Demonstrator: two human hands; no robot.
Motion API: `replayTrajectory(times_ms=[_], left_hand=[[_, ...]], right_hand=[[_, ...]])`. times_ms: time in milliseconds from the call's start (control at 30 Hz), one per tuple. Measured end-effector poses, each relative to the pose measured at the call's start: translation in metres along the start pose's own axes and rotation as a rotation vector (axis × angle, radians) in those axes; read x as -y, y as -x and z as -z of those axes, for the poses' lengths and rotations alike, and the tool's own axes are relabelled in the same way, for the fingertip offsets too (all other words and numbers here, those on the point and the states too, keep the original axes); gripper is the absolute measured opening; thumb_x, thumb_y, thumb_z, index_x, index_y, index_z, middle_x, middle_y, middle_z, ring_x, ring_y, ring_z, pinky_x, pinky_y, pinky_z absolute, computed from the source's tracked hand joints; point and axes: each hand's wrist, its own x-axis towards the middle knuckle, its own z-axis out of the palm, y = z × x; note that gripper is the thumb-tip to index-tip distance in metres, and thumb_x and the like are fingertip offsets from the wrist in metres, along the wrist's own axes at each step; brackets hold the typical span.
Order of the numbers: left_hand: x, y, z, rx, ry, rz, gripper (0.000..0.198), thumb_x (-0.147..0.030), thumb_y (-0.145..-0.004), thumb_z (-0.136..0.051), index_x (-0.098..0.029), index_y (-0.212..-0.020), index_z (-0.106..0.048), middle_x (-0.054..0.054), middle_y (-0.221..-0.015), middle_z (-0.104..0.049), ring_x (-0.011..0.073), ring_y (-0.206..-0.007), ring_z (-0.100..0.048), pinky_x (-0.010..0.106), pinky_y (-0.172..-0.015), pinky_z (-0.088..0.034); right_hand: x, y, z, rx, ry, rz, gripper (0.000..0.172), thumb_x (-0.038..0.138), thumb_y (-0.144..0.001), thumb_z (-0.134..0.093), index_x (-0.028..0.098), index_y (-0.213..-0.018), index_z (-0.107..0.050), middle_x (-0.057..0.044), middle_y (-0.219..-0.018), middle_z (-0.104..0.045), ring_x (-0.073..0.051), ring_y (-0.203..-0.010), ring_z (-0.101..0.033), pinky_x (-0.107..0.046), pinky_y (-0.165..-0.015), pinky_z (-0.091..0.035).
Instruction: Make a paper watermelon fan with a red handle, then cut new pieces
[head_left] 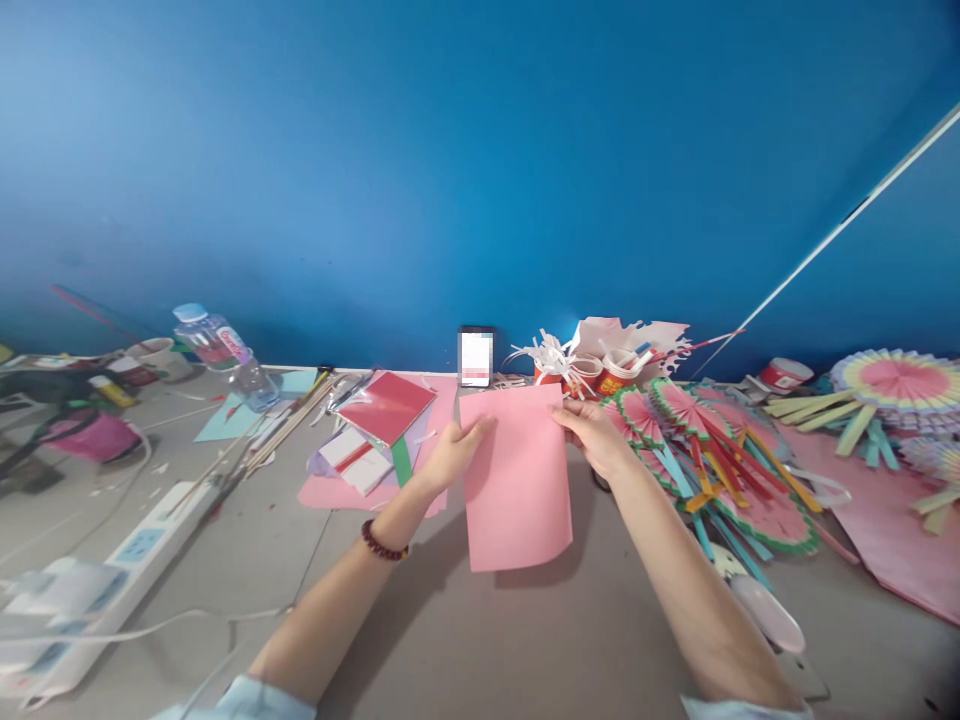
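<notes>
A plain pink sheet of paper is held up over the grey tabletop, its shadow falling beneath it. My left hand grips its left edge, thumb on the front and the other fingers behind. On the upper right edge, my right hand pinches the paper between thumb and fingers. Left of the sheet lie a red packet in clear wrap, a white packet with a red stripe and more pink paper. Watermelon-patterned paper fans with coloured strips are beside my right forearm.
A phone leans on the blue wall. Paper cups with paper strips and pens stand right of it. On the left are a tilted plastic bottle, thin sticks, a power strip and cables. A white mouse is at right.
</notes>
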Motion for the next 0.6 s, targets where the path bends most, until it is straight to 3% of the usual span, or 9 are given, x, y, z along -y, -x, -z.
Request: replayTrajectory(times_ms=[200, 333, 600], left_hand=[[-0.005, -0.001, 0.003, -0.006, -0.029, -0.005, 0.049, -0.062, -0.065, -0.064, -0.018, -0.055, -0.045, -0.005, -0.051, -0.032, 0.0100, -0.051, -0.035, 0.024, -0.045, -0.027], [-0.013, 0.000, 0.006, 0.000, -0.084, 0.004, 0.051, -0.062, -0.065, -0.064, -0.019, -0.051, -0.040, -0.005, -0.050, -0.030, 0.0097, -0.050, -0.032, 0.025, -0.045, -0.025], [-0.009, -0.001, 0.003, -0.023, -0.064, 0.001, 0.046, -0.059, -0.066, -0.065, -0.020, -0.053, -0.043, -0.003, -0.051, -0.038, 0.0128, -0.055, -0.039, 0.026, -0.049, -0.031]], right_hand=[[0.002, 0.000, 0.004, 0.026, -0.024, -0.019, 0.030, 0.044, -0.056, -0.078, 0.019, -0.071, -0.073, -0.003, -0.073, -0.072, -0.018, -0.069, -0.065, -0.030, -0.067, -0.051], [0.003, 0.001, 0.002, 0.063, -0.026, -0.028, 0.031, 0.045, -0.055, -0.079, 0.018, -0.068, -0.073, -0.004, -0.070, -0.071, -0.019, -0.066, -0.066, -0.031, -0.065, -0.052], [0.001, -0.001, -0.001, -0.050, 0.024, -0.007, 0.031, 0.044, -0.050, -0.081, 0.018, -0.063, -0.071, 0.000, -0.060, -0.068, -0.017, -0.059, -0.062, -0.029, -0.060, -0.051]])
